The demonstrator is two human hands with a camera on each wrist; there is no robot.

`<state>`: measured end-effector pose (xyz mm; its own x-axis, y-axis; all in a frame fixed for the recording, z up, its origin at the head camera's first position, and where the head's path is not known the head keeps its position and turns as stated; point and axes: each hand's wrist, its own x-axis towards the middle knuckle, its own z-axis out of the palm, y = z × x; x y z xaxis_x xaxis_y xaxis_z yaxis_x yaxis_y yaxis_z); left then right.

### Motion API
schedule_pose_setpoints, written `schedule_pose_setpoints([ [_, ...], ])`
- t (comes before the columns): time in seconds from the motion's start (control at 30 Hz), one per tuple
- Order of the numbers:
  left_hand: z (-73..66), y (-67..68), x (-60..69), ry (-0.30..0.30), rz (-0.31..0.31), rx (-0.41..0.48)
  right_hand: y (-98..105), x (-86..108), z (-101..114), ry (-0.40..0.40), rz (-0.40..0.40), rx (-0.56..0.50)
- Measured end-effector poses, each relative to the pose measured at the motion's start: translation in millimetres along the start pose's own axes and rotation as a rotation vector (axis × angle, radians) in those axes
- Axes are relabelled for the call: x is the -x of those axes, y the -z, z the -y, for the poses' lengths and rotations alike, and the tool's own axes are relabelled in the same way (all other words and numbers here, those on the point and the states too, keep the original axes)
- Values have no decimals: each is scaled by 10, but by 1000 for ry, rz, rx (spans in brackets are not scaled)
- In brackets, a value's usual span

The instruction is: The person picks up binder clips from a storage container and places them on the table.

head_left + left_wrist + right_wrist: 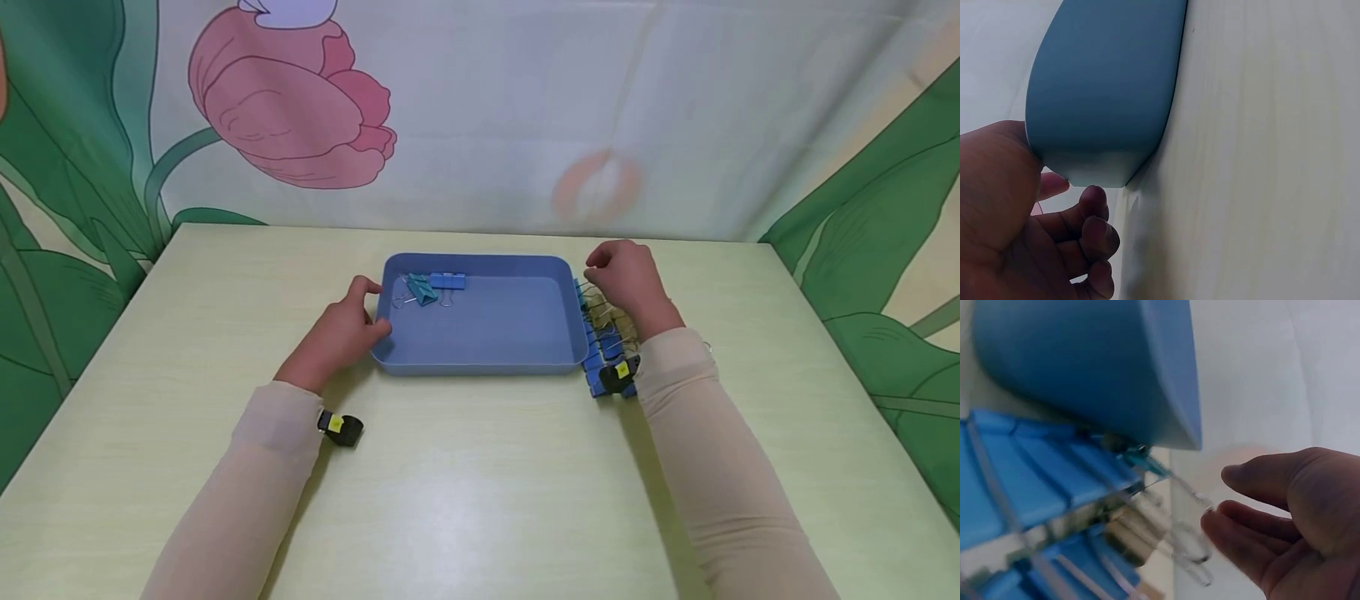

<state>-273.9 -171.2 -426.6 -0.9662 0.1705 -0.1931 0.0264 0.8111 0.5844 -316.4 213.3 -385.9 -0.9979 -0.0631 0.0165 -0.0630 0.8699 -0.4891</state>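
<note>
A blue rectangular tray (487,368) lies on the table. My left hand (341,337) holds its left end, thumb at the rim and the other fingers bent beside the wall, as the left wrist view (1054,231) also shows. Inside the tray's far left corner are a teal binder clip (422,289) and a blue binder clip (447,282). My right hand (628,279) is over the far end of several binder clips (611,342) beside the tray's right wall. In the right wrist view, thumb and fingers (1241,540) are apart, near a teal clip's wire handle (1191,490).
The clips beside the tray stand in close rows, blue ones (592,358) at the near end and gold ones (600,310) further back. Behind the pale table (465,492) hangs a printed curtain (495,108). A small black camera is on each wrist.
</note>
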Motion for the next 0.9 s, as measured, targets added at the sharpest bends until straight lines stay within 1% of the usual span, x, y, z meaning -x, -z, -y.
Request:
schedule_pose_setpoints([
  [0.13,3,-3,-1,-2,-2,-2,41,15,124,38,-13,65],
  [0.2,9,-5,-4,-6,-3,2,56,22,199,56,-17,73],
  [0.3,14,-10,-8,-12,-6,7,67,35,298,68,-10,52],
  [0.53,8,1,-1,-15,-8,8,19,37,464,85,31,-32],
  [0.7,-8,14,8,-13,-2,10,-41,17,595,143,39,-79],
  [0.9,-12,14,5,-23,-11,7,-155,-46,712,206,47,-87],
])
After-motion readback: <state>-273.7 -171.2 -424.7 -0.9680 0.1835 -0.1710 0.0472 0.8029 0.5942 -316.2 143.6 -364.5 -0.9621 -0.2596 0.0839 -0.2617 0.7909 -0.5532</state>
